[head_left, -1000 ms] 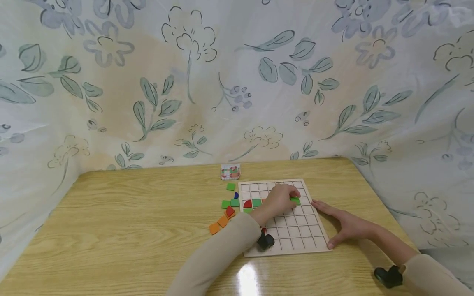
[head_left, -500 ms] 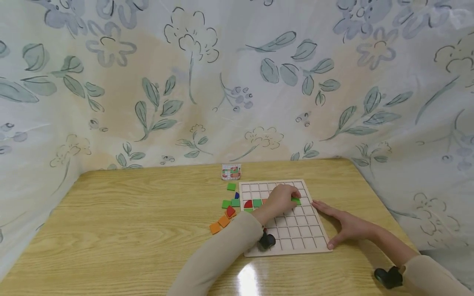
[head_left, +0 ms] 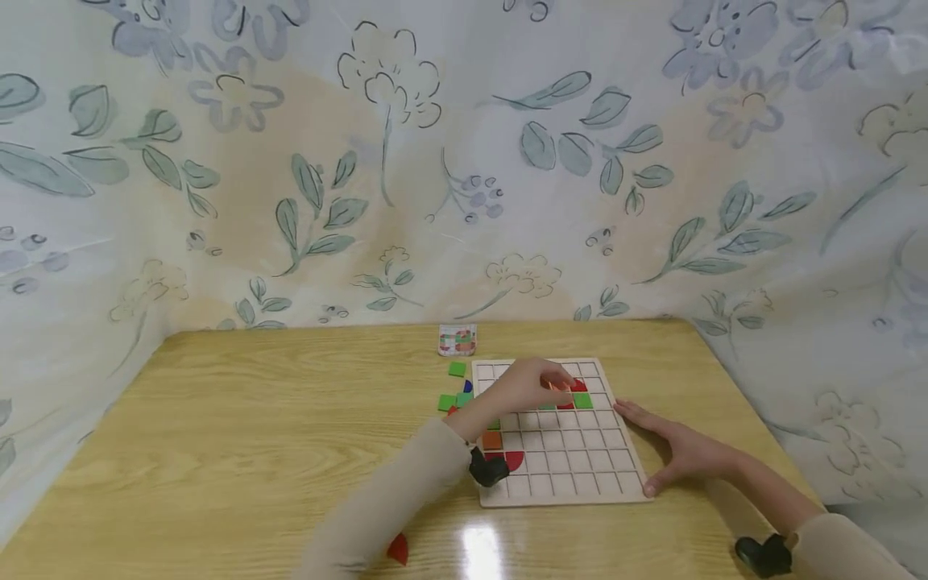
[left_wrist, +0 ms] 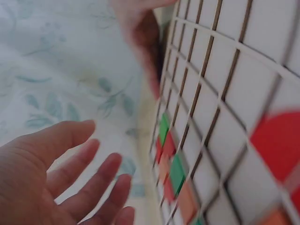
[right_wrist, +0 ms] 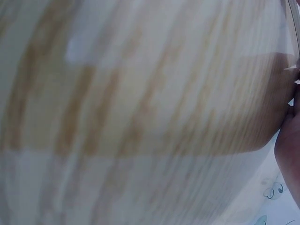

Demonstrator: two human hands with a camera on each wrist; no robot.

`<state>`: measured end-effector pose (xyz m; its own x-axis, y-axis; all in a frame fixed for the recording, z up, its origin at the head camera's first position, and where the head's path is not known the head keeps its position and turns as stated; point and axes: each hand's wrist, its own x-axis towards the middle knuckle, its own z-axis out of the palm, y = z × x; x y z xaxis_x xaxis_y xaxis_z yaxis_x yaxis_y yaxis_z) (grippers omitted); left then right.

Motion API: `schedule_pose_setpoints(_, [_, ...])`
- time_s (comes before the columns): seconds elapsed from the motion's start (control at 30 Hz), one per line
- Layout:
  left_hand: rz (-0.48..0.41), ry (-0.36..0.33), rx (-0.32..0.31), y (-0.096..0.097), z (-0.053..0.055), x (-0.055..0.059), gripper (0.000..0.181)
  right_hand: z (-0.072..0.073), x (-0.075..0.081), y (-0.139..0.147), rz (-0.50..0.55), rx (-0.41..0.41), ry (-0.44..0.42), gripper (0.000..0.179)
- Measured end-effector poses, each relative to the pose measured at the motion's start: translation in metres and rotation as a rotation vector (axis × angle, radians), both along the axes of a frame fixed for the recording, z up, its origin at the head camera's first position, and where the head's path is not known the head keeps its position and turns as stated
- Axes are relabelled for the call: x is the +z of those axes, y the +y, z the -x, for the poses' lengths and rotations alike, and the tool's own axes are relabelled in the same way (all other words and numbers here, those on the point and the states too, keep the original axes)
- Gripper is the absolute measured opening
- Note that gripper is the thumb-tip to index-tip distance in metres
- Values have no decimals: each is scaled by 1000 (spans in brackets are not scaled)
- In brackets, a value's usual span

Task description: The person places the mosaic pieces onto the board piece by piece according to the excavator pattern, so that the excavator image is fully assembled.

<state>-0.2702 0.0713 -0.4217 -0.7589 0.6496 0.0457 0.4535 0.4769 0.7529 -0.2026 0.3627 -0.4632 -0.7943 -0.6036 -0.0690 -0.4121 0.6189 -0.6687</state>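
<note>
Over the board (head_left: 573, 461); loose left hand (head_left: 527, 384)

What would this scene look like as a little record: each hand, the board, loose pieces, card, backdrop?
Left hand: above the gridded board, holding nothing visible
Right hand: at the board's right edge
On board: red, orange and green pieces
Loose: a green square left of the board, a red piece near the left sleeve, others
Card: beyond the board's far left corner
Backdrop: flowered cloth behind the wooden table
</note>
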Motion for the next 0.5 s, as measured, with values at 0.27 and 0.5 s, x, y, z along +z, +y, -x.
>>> schedule_pose_setpoints(0.27, [-10, -40, 41, -68, -3, 3, 29, -1, -3, 0, 18, 10, 7, 109])
schedule_pose_setpoints(0.5, [-21, -11, 202, -121, -8, -14, 21, 0, -5, 1, 33, 7, 2, 109])
